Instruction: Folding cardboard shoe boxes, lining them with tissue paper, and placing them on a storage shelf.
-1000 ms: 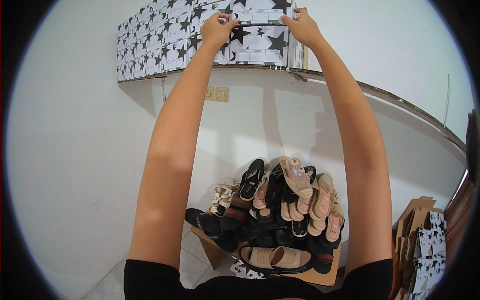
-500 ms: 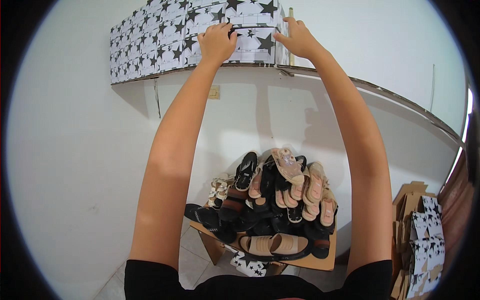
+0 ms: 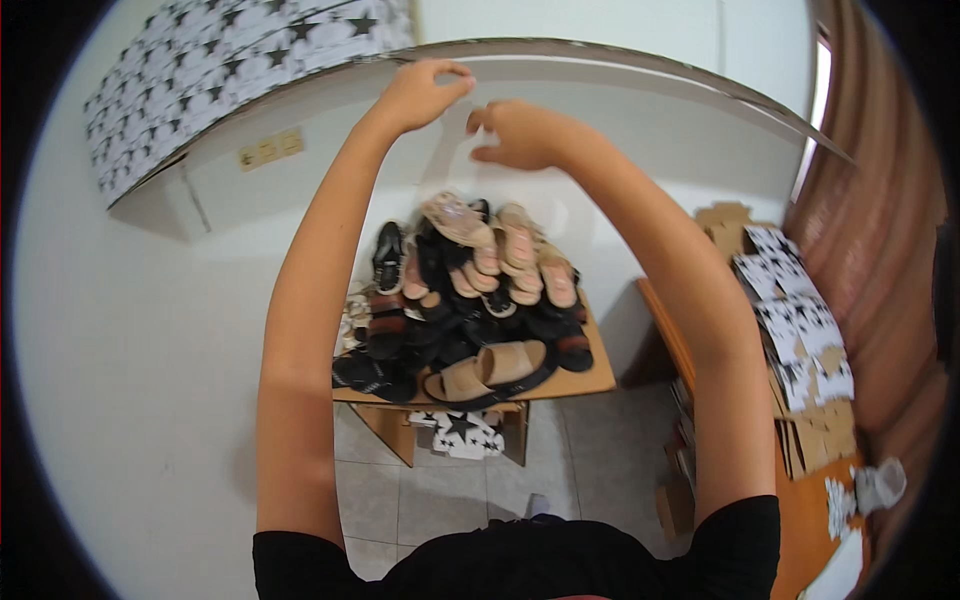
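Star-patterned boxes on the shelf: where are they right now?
Head view, upper left: the star-patterned boxes sit on the wall shelf, left of the left hand and above the sandal pile.

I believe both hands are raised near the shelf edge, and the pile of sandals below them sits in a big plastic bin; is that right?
Not quite. In the head view the pile of sandals lies on a small wooden table, not in a plastic bin. The rest holds: left hand and right hand are raised near the shelf edge.

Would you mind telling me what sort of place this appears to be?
Probably a small footwear stockroom or packing room: a pile of sandals on a low wooden table, star-printed boxes on a wall shelf, and flattened cartons stacked at the right.
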The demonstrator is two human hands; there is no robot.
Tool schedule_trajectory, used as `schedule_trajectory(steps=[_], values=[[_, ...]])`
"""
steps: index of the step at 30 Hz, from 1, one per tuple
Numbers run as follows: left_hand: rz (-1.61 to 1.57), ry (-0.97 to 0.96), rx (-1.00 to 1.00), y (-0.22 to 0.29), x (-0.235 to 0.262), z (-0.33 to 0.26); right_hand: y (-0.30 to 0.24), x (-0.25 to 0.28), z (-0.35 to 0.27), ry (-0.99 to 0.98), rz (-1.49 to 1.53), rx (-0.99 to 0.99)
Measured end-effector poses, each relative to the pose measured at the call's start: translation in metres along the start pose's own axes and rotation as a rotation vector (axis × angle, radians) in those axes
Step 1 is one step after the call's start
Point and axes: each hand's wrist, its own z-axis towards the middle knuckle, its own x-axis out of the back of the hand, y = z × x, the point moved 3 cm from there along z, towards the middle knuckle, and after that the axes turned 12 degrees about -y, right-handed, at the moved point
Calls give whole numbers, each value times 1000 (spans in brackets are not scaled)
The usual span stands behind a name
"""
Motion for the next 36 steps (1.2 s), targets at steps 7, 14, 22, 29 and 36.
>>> schedule_trajectory(steps=[7,14,22,29,36], values=[[-379,-866,-72,142,-136,-21,13,-75,-179,-443,212,-337],[-876,-992,-280,282,-315,-31,55,-110,-430,-719,501,-788],[-1004,-1240,-413,471,-533,-66,85,-114,-713,-503,605,-1119],[-809,-1446,-326,558,-620,-98,78,-165,-825,244,901,-1328],[-703,-637,-224,561,-683,-11,66,-231,-830,713,1092,-1418]])
